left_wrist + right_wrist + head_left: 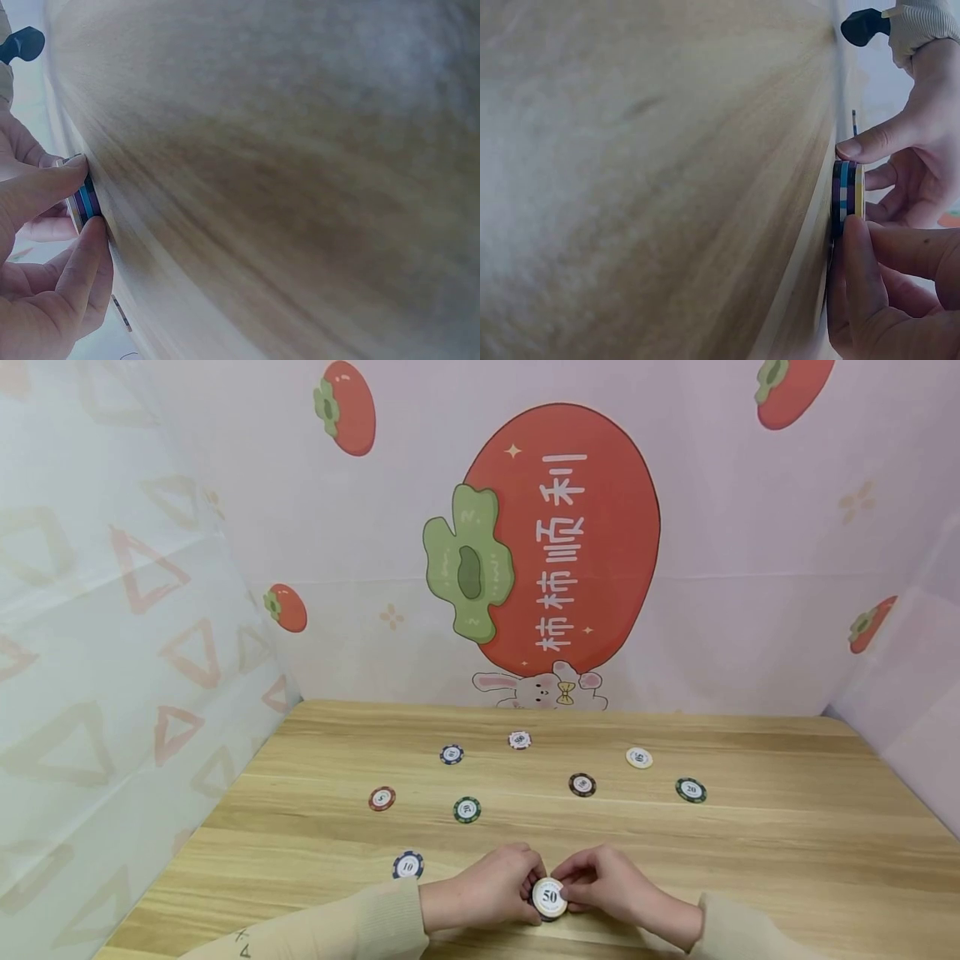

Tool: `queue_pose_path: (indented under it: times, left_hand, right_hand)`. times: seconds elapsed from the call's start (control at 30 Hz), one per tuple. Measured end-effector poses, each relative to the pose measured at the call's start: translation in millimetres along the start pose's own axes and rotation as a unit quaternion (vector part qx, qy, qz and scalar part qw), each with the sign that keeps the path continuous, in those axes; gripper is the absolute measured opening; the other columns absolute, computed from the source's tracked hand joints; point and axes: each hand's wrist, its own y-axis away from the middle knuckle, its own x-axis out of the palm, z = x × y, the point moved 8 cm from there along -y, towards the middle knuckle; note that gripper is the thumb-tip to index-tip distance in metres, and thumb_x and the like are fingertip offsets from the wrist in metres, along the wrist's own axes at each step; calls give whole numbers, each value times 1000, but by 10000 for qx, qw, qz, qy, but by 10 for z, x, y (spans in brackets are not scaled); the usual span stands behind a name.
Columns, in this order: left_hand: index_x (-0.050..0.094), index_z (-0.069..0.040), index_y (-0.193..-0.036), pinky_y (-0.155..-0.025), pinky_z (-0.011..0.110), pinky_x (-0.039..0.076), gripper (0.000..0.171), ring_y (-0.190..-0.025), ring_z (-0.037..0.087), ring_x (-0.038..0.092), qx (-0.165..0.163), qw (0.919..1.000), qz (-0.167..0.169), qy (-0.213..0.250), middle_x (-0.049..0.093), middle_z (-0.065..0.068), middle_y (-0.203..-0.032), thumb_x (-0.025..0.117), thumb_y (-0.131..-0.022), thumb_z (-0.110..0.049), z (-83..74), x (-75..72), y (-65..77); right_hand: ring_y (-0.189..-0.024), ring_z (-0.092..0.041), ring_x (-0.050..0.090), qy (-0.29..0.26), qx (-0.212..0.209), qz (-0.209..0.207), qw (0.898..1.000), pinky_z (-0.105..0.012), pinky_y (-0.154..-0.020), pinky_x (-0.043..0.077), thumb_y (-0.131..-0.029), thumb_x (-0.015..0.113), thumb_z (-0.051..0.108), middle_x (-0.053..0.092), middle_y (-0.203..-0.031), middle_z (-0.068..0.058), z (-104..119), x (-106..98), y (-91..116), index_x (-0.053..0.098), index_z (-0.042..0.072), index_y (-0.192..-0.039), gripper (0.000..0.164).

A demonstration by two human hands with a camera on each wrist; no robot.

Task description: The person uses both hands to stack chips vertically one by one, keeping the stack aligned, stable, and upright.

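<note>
A short stack of poker chips [844, 196] lies flat at the front of the wooden table [750, 877]. Its top is a yellow-edged poker chip [550, 898] marked 50; darker and blue edges show beneath it in the wrist views. My left hand [504, 882] grips the stack from the left, thumb at its near side. From the right, my right hand [606, 887] pinches the top chip at its edge, thumb over the rim. Nearest to the left sleeve is a blue poker chip [407, 865] marked 10.
Farther back lie a red chip [382, 798], two green chips [467, 810], another blue chip [452, 754], a white chip [520, 740], a black chip [582, 785] and a second yellow-edged chip [639, 757]. Printed cloth [720, 543] encloses the table's back and sides.
</note>
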Motion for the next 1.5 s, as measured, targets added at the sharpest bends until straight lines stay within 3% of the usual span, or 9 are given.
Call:
queue_pose_path:
  times: [0.47,0.67,0.93,1.1,1.3,1.4,1.5]
  left_hand:
    - [59,-12,-85,-60,9,37,32,-66,-5,39,17,10000,1,-49,43,-13,-75,82,-63,-18,-6,-15,-3]
    - [59,-11,-85,-60,9,37,33,-66,-5,40,19,10000,-1,-19,43,-13,-75,83,-63,-18,-13,-13,-6]
    - [59,-12,-84,-60,8,36,33,-65,-6,39,17,10000,-14,-45,43,-13,-74,83,-62,-17,-16,-15,-15]
    - [59,-12,-84,-59,8,36,33,-64,-6,40,22,10000,39,-38,43,-13,-74,83,-62,-17,-22,-7,-19]
    - [60,-12,-84,-59,8,36,33,-65,-6,39,33,9999,50,-89,43,-13,-73,83,-62,-18,-22,-2,-18]
    - [60,-13,-84,-60,8,36,33,-65,-6,39,16,9999,48,-93,43,-13,-73,83,-62,-18,-23,-2,-13]
    - [60,-13,-84,-60,9,36,33,-65,-5,40,-4,9999,37,-101,43,-13,-73,83,-62,-18,-22,0,-13]
  right_hand:
    - [-71,-15,60,76,-68,22,9999,-24,-59,52,-77,66,-4,65,-81,-15,20,14,-17,63,-12,-93,18]
    - [-75,-7,60,1194,-654,-35,9907,-21,-65,49,-76,70,8,68,-84,-8,106,-55,-18,67,-4,-92,20]
    - [-85,-10,60,2461,-1582,-55,9562,-26,-74,50,-76,69,8,65,-91,-4,217,-206,26,66,1,-95,20]
    - [-87,-16,59,3360,-2020,-272,9195,-30,-76,49,-73,70,4,63,-92,-4,242,-352,49,66,3,-94,21]
    - [-88,-24,58,4500,-2287,-598,8612,-37,-78,48,-68,73,4,62,-95,-8,241,-544,68,66,3,-93,27]
    - [-89,-27,58,4829,-2302,-738,8417,-39,-78,49,-65,74,2,62,-96,-10,232,-664,73,66,2,-93,29]
    - [-91,-29,58,5039,-2156,-856,8320,-41,-79,49,-64,74,1,62,-98,-13,209,-808,69,65,0,-95,31]
